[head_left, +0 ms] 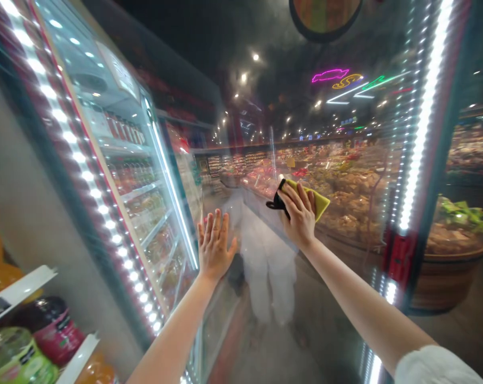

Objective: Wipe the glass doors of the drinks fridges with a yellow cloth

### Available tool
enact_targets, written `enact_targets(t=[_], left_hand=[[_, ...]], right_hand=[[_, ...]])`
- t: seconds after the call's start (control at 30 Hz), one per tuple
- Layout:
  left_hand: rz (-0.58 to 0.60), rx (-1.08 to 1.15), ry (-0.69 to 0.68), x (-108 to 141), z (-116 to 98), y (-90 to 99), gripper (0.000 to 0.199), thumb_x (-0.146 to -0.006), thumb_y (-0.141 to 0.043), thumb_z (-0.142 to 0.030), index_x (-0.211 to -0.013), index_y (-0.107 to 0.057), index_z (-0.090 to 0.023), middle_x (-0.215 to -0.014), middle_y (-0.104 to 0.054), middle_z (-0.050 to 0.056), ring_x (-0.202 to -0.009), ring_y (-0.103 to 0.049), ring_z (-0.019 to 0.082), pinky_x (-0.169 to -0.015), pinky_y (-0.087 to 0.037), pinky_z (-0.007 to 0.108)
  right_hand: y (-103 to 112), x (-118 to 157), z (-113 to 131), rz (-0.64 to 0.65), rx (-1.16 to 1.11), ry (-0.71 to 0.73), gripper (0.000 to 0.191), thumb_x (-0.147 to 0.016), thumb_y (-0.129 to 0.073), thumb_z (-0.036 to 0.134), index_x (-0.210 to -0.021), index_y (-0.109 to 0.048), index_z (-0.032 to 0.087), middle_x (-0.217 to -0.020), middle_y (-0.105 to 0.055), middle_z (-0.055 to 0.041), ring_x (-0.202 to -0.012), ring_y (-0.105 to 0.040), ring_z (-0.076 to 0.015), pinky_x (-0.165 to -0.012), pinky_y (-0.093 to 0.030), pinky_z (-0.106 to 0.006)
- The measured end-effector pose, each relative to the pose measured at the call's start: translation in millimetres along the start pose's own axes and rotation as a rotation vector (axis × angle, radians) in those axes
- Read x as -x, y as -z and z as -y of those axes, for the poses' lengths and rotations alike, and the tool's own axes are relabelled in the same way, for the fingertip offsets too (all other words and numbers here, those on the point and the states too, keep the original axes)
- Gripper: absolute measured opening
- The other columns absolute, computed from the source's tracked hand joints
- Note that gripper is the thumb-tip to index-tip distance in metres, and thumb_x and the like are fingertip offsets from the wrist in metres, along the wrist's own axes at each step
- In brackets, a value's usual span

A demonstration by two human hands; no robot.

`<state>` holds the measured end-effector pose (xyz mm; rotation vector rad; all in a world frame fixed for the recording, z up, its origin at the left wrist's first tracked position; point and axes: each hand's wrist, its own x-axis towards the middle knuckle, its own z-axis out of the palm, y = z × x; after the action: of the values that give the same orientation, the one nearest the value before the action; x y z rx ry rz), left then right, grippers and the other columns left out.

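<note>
A glass door (261, 298) with a faint reflection of a person in white fills the middle of the view. Against it, right of centre, my right hand (301, 216) presses a yellow cloth (322, 202) with a black part (277, 201) at its left side. My left hand (214, 246) is raised to the left and lower, palm towards the glass, fingers spread and holding nothing.
Bright LED strips run along the cooler's left edge (87, 176) and the door's right edge (425, 117). Bottles (51, 330) stand on shelves at the lower left. Beyond the glass are produce displays and a wooden tub (449, 277).
</note>
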<state>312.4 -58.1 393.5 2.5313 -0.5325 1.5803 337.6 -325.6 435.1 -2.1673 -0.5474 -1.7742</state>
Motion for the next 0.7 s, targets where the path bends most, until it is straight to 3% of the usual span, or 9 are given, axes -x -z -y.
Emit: enact_targets(t=[0.07, 0.17, 0.27, 0.33, 0.43, 0.57, 0.7], left_hand=[[0.009, -0.005, 0.012, 1.4, 4.9, 1.8, 0.089, -0.096, -0.059, -0.028, -0.165, -0.003, -0.029, -0.171, -0.018, 0.008, -0.158, -0.019, 0.030, -0.130, -0.012, 0.056], [0.013, -0.006, 0.044, 3.8, 9.2, 2.8, 0.088, -0.096, -0.059, -0.029, -0.165, -0.005, -0.028, -0.171, -0.018, 0.009, -0.158, -0.019, 0.030, -0.130, -0.013, 0.056], [0.014, -0.014, 0.073, 8.7, 17.2, 5.4, 0.087, -0.095, -0.059, -0.029, -0.166, -0.007, -0.027, -0.171, -0.019, 0.010, -0.158, -0.019, 0.030, -0.130, -0.015, 0.056], [0.020, -0.024, 0.084, 13.1, 26.2, 8.5, 0.086, -0.095, -0.058, -0.029, -0.166, -0.008, -0.026, -0.171, -0.020, 0.011, -0.158, -0.020, 0.030, -0.129, -0.015, 0.057], [0.026, -0.046, 0.090, 19.5, 40.1, 12.8, 0.084, -0.097, -0.056, -0.029, -0.166, -0.008, -0.025, -0.171, -0.021, 0.012, -0.158, -0.021, 0.030, -0.129, -0.016, 0.057], [0.034, -0.070, 0.090, 24.4, 48.3, 14.6, 0.082, -0.098, -0.053, -0.028, -0.166, -0.006, -0.025, -0.171, -0.021, 0.012, -0.158, -0.021, 0.029, -0.129, -0.017, 0.057], [0.064, -0.075, 0.065, 27.4, 51.1, 16.5, 0.082, -0.098, -0.052, -0.030, -0.166, -0.007, -0.021, -0.171, -0.022, 0.013, -0.158, -0.019, 0.030, -0.129, -0.016, 0.057]], right_hand=[[-13.4, -19.2, 19.9, -0.034, -0.004, -0.030, 0.054, -0.099, -0.051, 0.021, -0.153, -0.048, 0.029, -0.158, -0.050, -0.0038, -0.157, -0.023, -0.0284, -0.129, -0.016, -0.058], [-29.1, -14.2, 47.9, 0.022, -0.043, 0.128, 0.054, -0.101, -0.051, 0.020, -0.154, -0.047, 0.031, -0.157, -0.052, -0.0010, -0.158, -0.022, -0.0246, -0.131, -0.014, -0.054], [-27.5, 16.8, 49.1, 0.098, -0.086, 0.390, 0.052, -0.099, -0.054, 0.015, -0.149, -0.053, 0.031, -0.150, -0.059, 0.0010, -0.155, -0.030, -0.0192, -0.132, -0.015, -0.047], [-20.6, 28.5, 38.7, 0.161, -0.094, 0.472, 0.052, -0.097, -0.054, 0.010, -0.145, -0.057, 0.031, -0.148, -0.061, 0.0027, -0.153, -0.035, -0.0175, -0.131, -0.016, -0.043], [-17.3, 13.5, 33.9, 0.176, -0.081, 0.349, 0.055, -0.095, -0.053, 0.009, -0.145, -0.057, 0.032, -0.151, -0.059, 0.0021, -0.153, -0.035, -0.0204, -0.131, -0.017, -0.046], [-38.8, -22.0, 73.9, 0.045, -0.087, 0.140, 0.053, -0.099, -0.050, 0.014, -0.149, -0.053, 0.029, -0.156, -0.052, 0.0010, -0.156, -0.027, -0.0247, -0.131, -0.013, -0.051], [-58.5, -4.5, 106.7, 0.090, -0.124, 0.334, 0.049, -0.100, -0.050, 0.014, -0.145, -0.057, 0.030, -0.154, -0.055, 0.0032, -0.155, -0.029, -0.0210, -0.132, -0.012, -0.045]])
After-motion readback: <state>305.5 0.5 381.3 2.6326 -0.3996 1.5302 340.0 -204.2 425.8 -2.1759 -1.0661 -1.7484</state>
